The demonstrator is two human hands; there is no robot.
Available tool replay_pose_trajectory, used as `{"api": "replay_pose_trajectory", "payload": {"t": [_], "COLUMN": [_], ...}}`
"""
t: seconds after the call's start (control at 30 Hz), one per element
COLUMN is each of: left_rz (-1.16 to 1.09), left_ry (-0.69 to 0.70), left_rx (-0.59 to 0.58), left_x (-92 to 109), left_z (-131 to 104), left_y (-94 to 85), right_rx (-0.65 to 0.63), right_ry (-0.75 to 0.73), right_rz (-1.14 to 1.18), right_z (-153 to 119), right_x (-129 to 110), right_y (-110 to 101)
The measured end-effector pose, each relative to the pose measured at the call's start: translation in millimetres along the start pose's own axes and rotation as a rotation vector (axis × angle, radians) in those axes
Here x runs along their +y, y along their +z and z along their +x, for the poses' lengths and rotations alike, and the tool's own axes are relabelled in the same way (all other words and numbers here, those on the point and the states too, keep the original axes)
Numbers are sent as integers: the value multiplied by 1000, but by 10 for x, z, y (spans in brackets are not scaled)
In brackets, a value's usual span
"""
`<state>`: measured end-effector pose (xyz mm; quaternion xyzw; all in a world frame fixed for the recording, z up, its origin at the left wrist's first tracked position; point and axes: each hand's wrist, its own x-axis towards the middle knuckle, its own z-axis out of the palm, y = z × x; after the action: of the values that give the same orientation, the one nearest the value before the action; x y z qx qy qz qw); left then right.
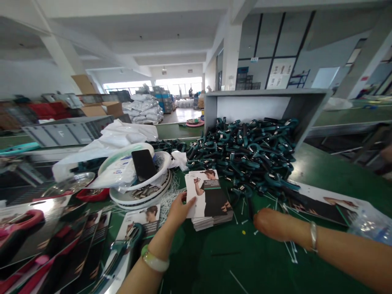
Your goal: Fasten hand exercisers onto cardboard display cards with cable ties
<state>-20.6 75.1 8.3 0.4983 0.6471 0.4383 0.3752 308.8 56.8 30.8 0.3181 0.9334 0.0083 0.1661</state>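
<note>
My left hand (180, 210) is at the left edge of a stack of printed backing cards (211, 194), thumb on top and fingers curled under, closed on the upper card. My right hand (269, 223) is a closed fist low over the table, its fingers turned away; what it holds, if anything, is hidden. Just past it lies a heap of teal and black pruning shears (245, 151), one dark handle close to the knuckles. Loose white cable ties (290, 251) are scattered around that hand. Beside my left forearm, teal pruning shears (122, 249) lie on a printed card.
A grey crate on its side (312, 118) backs the heap. White bowls (167, 161) with small metal parts, a phone (143, 164) and a plastic bag stand left. Carded pink-handled tools (30, 261) lie near left. Right are a long printed card (324, 202) and clear plastic (372, 226).
</note>
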Motion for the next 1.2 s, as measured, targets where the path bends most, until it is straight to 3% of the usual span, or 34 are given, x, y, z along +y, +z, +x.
{"api": "replay_pose_trajectory", "payload": {"t": [0.27,0.47,0.67,1.03,1.2], "left_rz": [-234,-642,-670,-655,-680], "left_ry": [-100,-301,-314,-295,-294], "left_rx": [-31,-212,-236,-256,-248], "left_x": [101,343,352,275,281], "left_z": [-119,-368,-421,-524,-539], "left_y": [-126,-157,-66,-66,-59], "right_rx": [24,122,86,202,43], "right_ry": [-25,40,2,46,19], "right_rz": [-103,-48,-87,-54,-38], "right_z": [-55,-130,-77,-120,-36], "right_x": [-8,-31,-163,-331,-469], "right_y": [-39,17,-58,33,-120]}}
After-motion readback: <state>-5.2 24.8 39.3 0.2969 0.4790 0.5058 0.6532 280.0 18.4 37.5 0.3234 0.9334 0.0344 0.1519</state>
